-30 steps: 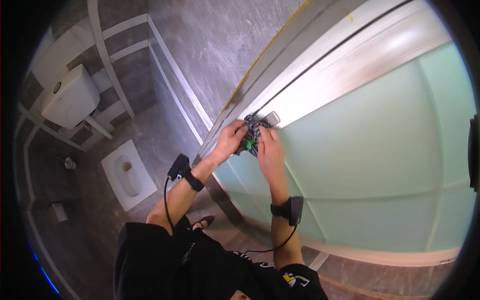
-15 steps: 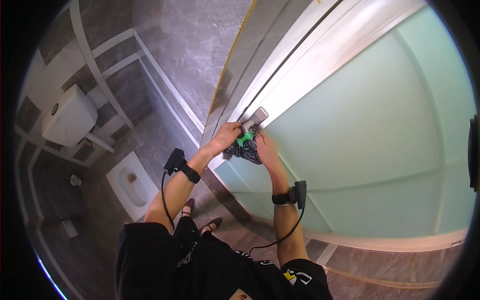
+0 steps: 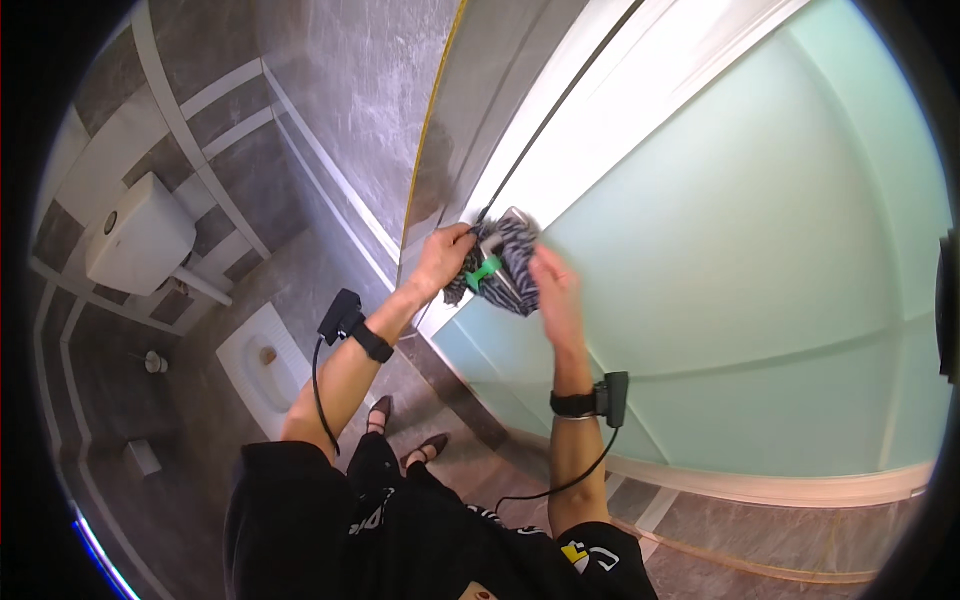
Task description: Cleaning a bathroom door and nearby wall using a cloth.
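- Striped cloth (image 3: 518,262): centre of frame, bunched about the metal door handle (image 3: 492,244); a green piece (image 3: 484,272) shows between its folds.
- My left hand (image 3: 443,260): fingers curled at the cloth's left edge; I cannot tell whether they grip it.
- My right hand (image 3: 557,290): fingers slightly bent at the cloth's right edge, blurred; grip cannot be determined.
- Frosted green door panel (image 3: 740,260): right of frame.
- Squat toilet (image 3: 240,350): left of frame, below the white cistern (image 3: 142,240).

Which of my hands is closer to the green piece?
Your left hand, close beside the green piece; your right hand is farther, at the right edge of the striped cloth.
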The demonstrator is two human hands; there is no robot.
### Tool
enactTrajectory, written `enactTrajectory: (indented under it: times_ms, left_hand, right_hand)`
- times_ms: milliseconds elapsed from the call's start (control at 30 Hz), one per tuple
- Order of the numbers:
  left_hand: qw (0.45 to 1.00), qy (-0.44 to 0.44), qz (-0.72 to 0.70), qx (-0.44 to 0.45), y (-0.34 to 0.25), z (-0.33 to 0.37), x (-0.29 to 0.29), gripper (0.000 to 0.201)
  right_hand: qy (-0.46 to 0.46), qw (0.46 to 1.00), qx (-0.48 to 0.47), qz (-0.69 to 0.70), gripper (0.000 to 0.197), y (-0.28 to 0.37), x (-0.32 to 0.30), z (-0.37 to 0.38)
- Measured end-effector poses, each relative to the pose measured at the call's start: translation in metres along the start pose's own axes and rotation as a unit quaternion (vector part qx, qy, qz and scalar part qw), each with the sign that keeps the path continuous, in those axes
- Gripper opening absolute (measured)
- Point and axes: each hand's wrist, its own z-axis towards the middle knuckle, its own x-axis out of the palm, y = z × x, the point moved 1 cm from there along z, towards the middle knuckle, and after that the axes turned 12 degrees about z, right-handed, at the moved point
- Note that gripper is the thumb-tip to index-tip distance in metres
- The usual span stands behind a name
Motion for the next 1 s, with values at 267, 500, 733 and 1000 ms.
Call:
enactTrajectory:
  times_ms: [267, 500, 733, 1000]
  left_hand:
    - [0.993, -0.020, 0.107, -0.050, 0.046, -0.034, 0.024, 0.027]
    - [0.976, -0.150, 0.035, 0.156, -0.055, -0.025, -0.021, 0.025]
    - [0.927, -0.080, 0.161, 0.330, -0.046, -0.005, -0.002, 0.025]
    - [0.998, -0.049, 0.003, 0.031, 0.019, 0.001, 0.015, 0.026]
  right_hand:
    - [-0.185, 0.962, 0.175, 0.097, 0.032, -0.140, -0.046, -0.124]
    - [-0.080, 0.922, 0.220, 0.308, 0.030, -0.076, 0.054, -0.113]
    - [-0.074, 0.955, 0.203, 0.204, 0.029, -0.120, 0.063, -0.115]
    - [-0.120, 0.939, 0.287, 0.149, 0.029, -0.119, 0.054, -0.117]
